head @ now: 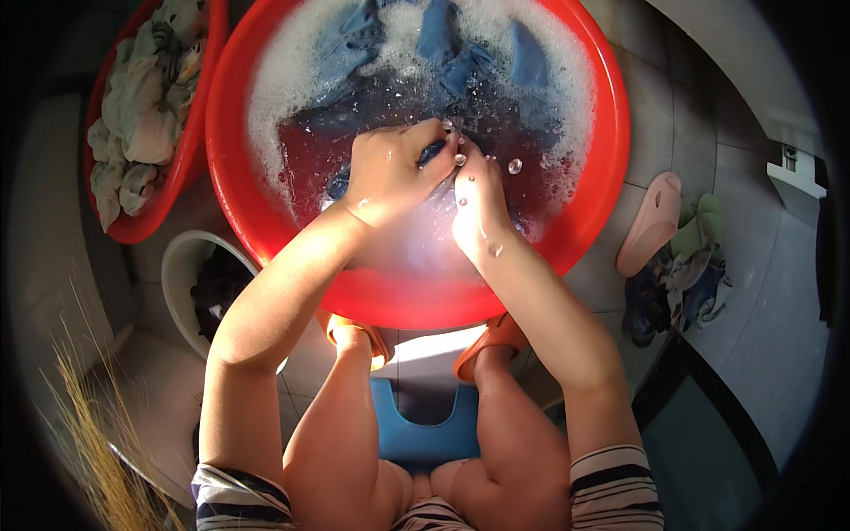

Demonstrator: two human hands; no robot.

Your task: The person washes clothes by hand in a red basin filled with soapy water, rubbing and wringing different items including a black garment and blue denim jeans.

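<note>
A large red plastic basin [614,126] holds soapy water with white foam. Blue denim garments [531,56] lie partly sunk in it towards the far side. Over the near half of the basin, my left hand [398,166] is closed on a dark blue wet cloth [431,152], a bit of which shows between the fingers. My right hand [479,192] meets it thumb side to thumb side, its fingers curled; glare and blur hide what it grips. Drops of water fly around both hands. More dark cloth shows just beside my left wrist.
A smaller red tub [192,143] with pale wet clothes [143,99] stands at the left, a white bucket [174,279] with dark cloth below it. Slippers [651,226] and dark shoes [647,305] lie on the tiles at right. A blue plastic stool [428,438] is between the legs.
</note>
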